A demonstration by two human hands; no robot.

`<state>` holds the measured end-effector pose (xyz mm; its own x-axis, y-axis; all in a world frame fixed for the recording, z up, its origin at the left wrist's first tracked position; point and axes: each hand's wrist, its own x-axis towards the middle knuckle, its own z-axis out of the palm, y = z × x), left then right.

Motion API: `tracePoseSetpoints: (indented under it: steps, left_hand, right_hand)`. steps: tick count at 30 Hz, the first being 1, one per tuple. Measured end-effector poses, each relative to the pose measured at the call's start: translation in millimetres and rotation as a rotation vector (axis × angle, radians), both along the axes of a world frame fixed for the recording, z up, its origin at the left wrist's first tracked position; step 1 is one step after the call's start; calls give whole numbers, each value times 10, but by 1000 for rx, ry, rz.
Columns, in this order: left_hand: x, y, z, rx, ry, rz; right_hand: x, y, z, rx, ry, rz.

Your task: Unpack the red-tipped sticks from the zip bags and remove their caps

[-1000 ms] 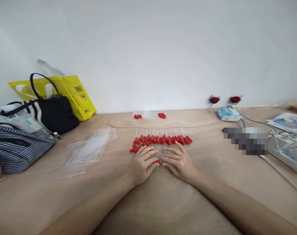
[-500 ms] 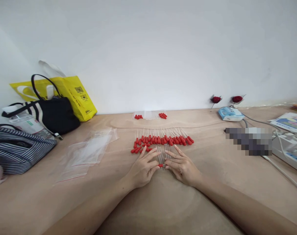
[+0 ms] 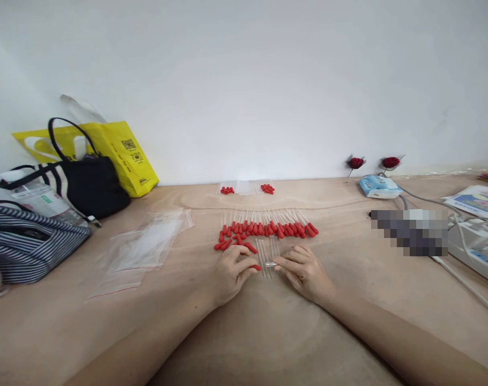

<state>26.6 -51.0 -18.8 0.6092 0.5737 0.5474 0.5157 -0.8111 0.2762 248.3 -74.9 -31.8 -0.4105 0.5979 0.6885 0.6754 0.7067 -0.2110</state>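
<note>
The left hand [image 3: 234, 274] pinches a red rubber bulb [image 3: 257, 267] at its fingertips; the right hand [image 3: 306, 273] grips a clear dropper tube [image 3: 270, 264], its end pointing toward the bulb across a small gap. Loose clear tubes [image 3: 262, 251] lie between the hands, and loose red bulbs [image 3: 250, 247] sit just beyond the left. Farther out, a row of red-bulbed droppers [image 3: 260, 229] lies on the tabletop [image 3: 244, 343]. Half a second ago, bulb and tube were closer together and the fingers more spread.
</note>
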Motion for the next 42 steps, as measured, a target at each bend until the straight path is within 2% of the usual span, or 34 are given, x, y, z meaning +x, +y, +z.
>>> tracePoseSetpoints:
  steps: [3, 9, 15, 18, 21, 26, 29, 32, 37, 42]
  left_hand:
    - [-22, 1, 50, -50, -120, 108]
    - [-281, 181, 163, -126, -242, 392]
    - [-602, 503, -42, -366, -441, 623]
    - [-623, 523, -68, -408, -365, 670]
    - [-584, 453, 2, -476, -270, 653]
    - [-560, 394, 90, -501, -246, 663]
    - [-571, 465, 96, -438, -226, 722]
    - [-550, 594, 116, -396, -114, 774]
    - [-416, 811, 221, -504, 16, 864]
    - [-286, 909, 296, -570, 97, 891]
  right_hand:
    - [30, 14, -18, -52, 46, -114]
    - [78, 34, -4, -200, 117, -190]
    - [82, 17, -17, -260, 107, -306]
    - [40, 41, -22, -221, 15, -369]
    - [-18, 73, -16, -197, -69, -446]
    - [-62, 82, -3, -180, -133, -440]
    - [-56, 66, 6, -190, -160, -425]
    - [-54, 52, 14, -213, -182, -418]
    - [-39, 54, 11, -238, -140, -405]
    - [44, 51, 25, -280, -23, -404]
